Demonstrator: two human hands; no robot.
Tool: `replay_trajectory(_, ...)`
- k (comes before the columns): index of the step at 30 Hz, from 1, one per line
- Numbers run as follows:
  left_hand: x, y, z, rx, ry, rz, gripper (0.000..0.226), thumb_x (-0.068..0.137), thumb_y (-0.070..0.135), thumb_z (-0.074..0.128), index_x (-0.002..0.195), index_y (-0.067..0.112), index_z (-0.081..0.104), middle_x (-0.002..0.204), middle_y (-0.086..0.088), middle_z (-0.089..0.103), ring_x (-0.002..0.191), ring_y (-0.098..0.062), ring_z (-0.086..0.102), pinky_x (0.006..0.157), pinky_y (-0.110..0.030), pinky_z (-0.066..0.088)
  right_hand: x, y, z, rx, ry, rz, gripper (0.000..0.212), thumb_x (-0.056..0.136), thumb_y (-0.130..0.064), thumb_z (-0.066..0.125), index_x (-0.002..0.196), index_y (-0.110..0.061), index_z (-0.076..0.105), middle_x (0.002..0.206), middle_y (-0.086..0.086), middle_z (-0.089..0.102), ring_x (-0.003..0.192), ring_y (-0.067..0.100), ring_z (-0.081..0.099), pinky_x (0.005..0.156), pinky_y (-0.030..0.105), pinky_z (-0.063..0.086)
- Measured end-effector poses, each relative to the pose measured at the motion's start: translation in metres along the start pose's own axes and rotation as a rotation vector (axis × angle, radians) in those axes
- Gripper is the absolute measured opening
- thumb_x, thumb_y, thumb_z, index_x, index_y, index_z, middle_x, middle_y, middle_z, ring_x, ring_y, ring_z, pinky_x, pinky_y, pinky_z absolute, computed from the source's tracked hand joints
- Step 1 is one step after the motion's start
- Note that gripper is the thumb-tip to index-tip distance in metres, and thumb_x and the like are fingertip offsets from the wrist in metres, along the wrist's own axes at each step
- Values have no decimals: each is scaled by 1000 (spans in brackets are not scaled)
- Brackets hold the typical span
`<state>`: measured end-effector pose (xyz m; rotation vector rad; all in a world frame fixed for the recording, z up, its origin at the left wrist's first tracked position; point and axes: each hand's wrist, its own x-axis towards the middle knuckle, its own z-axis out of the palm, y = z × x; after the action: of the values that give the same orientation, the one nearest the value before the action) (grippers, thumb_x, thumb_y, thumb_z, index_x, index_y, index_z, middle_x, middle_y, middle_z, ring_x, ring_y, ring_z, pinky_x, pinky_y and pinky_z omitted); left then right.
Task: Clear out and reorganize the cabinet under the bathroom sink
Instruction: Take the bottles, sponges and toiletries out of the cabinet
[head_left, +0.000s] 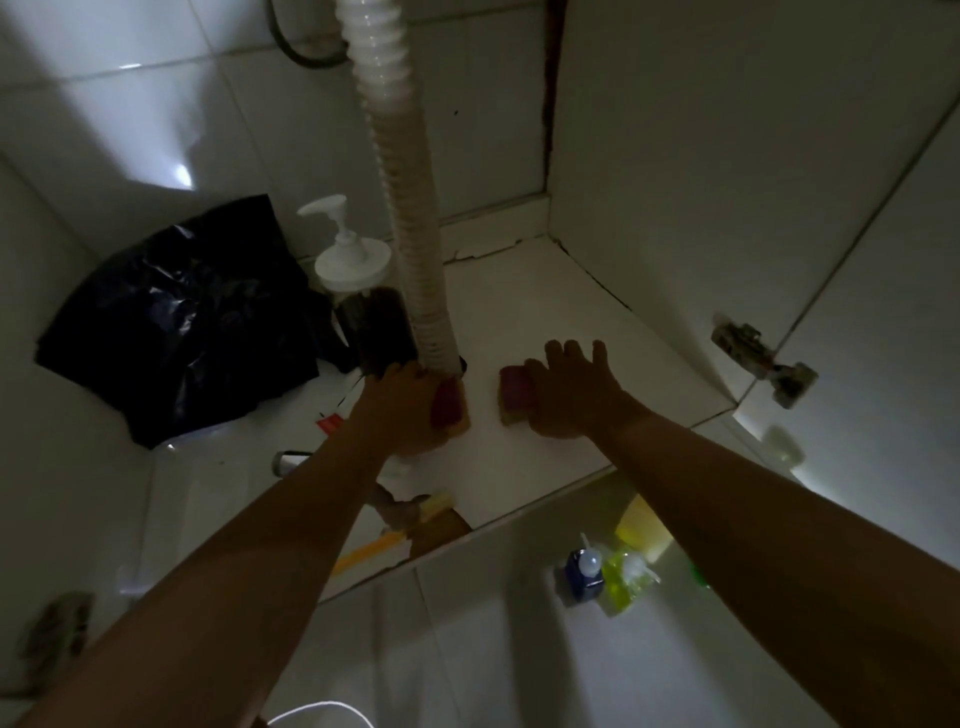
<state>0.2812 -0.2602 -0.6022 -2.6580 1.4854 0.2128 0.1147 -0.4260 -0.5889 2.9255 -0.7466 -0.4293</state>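
Both my arms reach into the dim cabinet. My left hand (402, 410) grips a sponge with a dark red scouring side (451, 408) at the foot of the white corrugated drain hose (410, 208). My right hand (569, 387) lies with spread fingers on a second red-topped sponge (511, 392) on the white cabinet floor (545, 312). A pump bottle with a white head and dark contents (363, 296) stands just left of the hose. A crumpled black plastic bag (176, 322) fills the left back corner.
A metal hinge (761, 364) sits on the open door at right. On the tiled floor in front lie a small blue bottle (584, 571), a green-yellow bottle (623, 577) and a yellow object (641, 527). A yellow-handled brush (384, 543) lies under my left forearm.
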Motion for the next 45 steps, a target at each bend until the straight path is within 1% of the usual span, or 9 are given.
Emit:
replay_trajectory(6,7,-11,-1,8,-114,48,79,80,50,71,146,20,40,140,-7,50,127,-26,49,107,-36,40,-23,13,-6,128,78,50,80,83,-64,59,144,-17,35,137,8,47,127,31,45,110,49,29)
replay_trajectory(9,1,-7,-9,-33,-41,5,82,76,59,73,143,20,46,137,-6,53,124,-26,51,104,-35,40,-52,29,-10,216,67,123,75,81,-69,57,134,-18,43,124,6,56,113,28,54,99,43,38)
replay_trajectory(14,-37,58,-27,-438,143,138,70,62,63,80,117,25,57,107,9,56,96,-12,56,81,-30,50,-114,70,-13,336,-262,321,83,77,-76,58,129,-12,52,117,9,60,99,25,59,78,32,48)
replay_trajectory(21,-79,163,8,-389,-360,396,67,45,73,70,95,33,54,92,14,62,83,-8,61,70,-27,50,-179,91,42,509,-685,375,54,78,-49,76,116,-12,64,97,4,65,67,13,61,50,21,46)
replay_trajectory(24,-92,194,49,-340,-493,383,54,54,66,78,85,28,54,95,2,69,89,-19,65,70,-27,47,-190,88,99,559,-770,389,60,78,-49,76,124,-12,63,99,3,65,85,19,66,72,26,52)
replay_trajectory(30,-110,237,142,-216,-430,282,61,59,63,73,102,23,59,100,-2,68,98,-25,68,84,-36,55,-205,66,179,581,-484,519,57,75,-63,65,124,-34,57,118,5,63,108,26,62,92,35,52)
replay_trajectory(34,-114,250,174,-193,-345,242,62,67,55,69,119,28,51,118,4,56,112,-21,58,88,-38,54,-203,53,218,606,-304,702,78,72,-77,53,132,-27,49,116,7,57,108,30,59,91,40,51)
replay_trajectory(38,-119,259,197,-219,-233,223,47,83,48,38,122,25,49,121,3,54,111,-21,59,90,-38,54,-208,51,225,630,-263,678,66,85,-66,56,134,-23,45,124,8,55,114,31,60,96,39,50)
replay_trajectory(45,-125,244,151,-385,23,254,28,83,45,55,104,27,61,100,7,68,88,-19,69,71,-33,57,-214,60,192,447,-15,350,41,95,-60,44,105,-25,63,96,-1,71,83,21,69,71,28,52)
